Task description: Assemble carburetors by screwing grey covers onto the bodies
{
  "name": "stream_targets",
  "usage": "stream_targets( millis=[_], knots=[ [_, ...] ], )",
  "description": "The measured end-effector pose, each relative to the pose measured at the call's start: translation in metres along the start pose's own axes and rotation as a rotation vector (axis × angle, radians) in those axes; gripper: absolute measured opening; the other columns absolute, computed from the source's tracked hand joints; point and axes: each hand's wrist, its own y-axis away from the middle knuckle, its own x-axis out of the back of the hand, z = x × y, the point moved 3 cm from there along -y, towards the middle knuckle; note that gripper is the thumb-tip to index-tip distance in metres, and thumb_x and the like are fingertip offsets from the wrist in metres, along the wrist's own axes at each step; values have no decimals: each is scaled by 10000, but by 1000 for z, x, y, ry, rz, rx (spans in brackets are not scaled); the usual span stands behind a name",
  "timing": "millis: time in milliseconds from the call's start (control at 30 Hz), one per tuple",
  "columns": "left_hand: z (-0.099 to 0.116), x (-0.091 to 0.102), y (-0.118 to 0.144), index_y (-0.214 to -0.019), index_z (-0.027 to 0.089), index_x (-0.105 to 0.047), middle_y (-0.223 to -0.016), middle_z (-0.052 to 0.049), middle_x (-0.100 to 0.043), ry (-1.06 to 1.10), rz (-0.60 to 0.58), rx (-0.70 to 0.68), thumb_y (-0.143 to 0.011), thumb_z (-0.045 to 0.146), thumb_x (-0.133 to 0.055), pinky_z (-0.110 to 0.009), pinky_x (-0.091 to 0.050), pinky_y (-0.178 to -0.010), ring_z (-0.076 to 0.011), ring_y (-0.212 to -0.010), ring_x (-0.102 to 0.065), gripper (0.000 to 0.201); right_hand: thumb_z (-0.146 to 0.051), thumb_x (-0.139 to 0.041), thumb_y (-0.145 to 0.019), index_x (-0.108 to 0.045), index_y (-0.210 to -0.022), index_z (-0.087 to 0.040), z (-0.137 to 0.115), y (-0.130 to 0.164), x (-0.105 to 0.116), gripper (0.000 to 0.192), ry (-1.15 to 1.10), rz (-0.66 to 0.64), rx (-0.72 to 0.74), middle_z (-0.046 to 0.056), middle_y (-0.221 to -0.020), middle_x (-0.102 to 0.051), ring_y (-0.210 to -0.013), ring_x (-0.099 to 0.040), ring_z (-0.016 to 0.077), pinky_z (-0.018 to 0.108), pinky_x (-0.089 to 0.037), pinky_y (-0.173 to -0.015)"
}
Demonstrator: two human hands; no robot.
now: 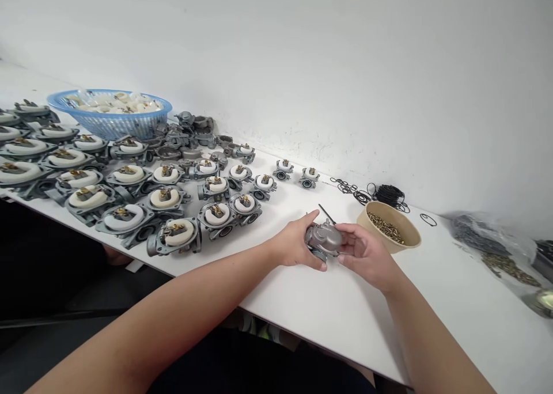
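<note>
White tabletop (298, 302) beneath, left hand (294, 241) and right hand (370, 257) (each grip pinching it) hold a grey carburetor (326, 237)

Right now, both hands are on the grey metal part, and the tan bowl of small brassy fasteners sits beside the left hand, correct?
Not quite: the head view shows the tan bowl of small brassy fasteners beside the right hand, not the left hand. Both hands are indeed on the grey metal part.

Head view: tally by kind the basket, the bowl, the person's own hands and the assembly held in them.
Blue slatted plastic basket: 1
Tan oval bowl: 1
Bare hands, left hand and right hand: 2
Grey rounded metal assembly: 1
Total: 5
</note>
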Motion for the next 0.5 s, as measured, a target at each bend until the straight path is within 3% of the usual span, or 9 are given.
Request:
stream_targets(
  millis=[133,233,500],
  knots=[
    [-5,-1,0,-1564,138,-141,-1374,-201,-533,52,11,3,-394,355,-962,-505,-430,-1045,-364,-1234,-535,1445,-397,-808,-749,-521,-1286,-245,4,-1,1,627,48,35,-42,128,-1199,-625,-1057,-618,289,486,-546,-882],
    [-4,-1,1,-1559,145,-176,-1409,-206,-503,60,3,-23,-388,348,-964,-506,-407,-1072,-376,-1271,-506,1426,-409,-803,-749,-527,-1257,-245,3,-1,-1,601,69,6,-21,125,-1239,-604,-1053,-617,281,503,-512,-938],
    [-4,0,2,-1557,171,-189,-1391,-182,-529,95,-47,-69,-422,314,-957,-483,-436,-1048,-354,-1214,-559,1378,-447,-803,-732,-490,-1211,-253,1,-4,-6,604,67,-35,46,106,-1198,-587,-1052,-590,268,421,-516,-866]
  ],
)
